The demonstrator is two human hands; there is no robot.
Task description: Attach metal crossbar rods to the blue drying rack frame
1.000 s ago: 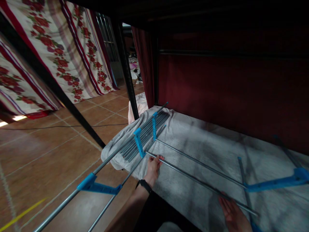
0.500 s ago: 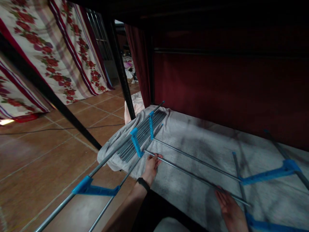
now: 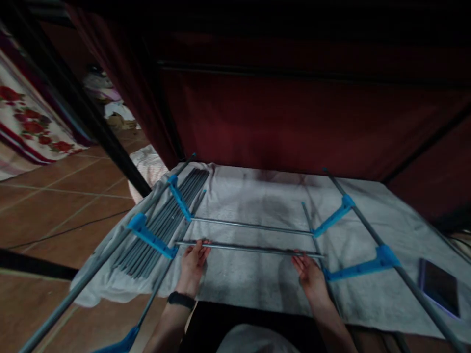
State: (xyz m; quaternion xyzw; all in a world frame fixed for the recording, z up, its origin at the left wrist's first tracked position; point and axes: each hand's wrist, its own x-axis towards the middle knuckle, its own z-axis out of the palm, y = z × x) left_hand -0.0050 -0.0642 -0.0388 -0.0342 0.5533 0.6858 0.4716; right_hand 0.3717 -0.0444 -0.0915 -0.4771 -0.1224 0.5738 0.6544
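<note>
I record, at the left edge of the pale grey blanket (image 3: 265, 196), a bundle of grey metal rods (image 3: 165, 223) lying flat, crossed by a long grey side tube with blue plastic brackets (image 3: 138, 221). Just right of it the left hand (image 3: 192, 264), with a black band (image 3: 180, 300) on its wrist, lies with fingers stretched almost flat. Its fingertips touch the left end of a thin silver metal rod (image 3: 250, 248) and are not wrapped round it. That rod runs crosswise near the blanket's front edge, parallel to a second silver rod (image 3: 253, 225) just behind it. The right hand (image 3: 312, 280), equally open, touches the rod's right end. Further right lies a second grey tube with blue brackets (image 3: 384, 255). A dark flat tablet (image 3: 439, 287) rests near the right front corner.
</note>
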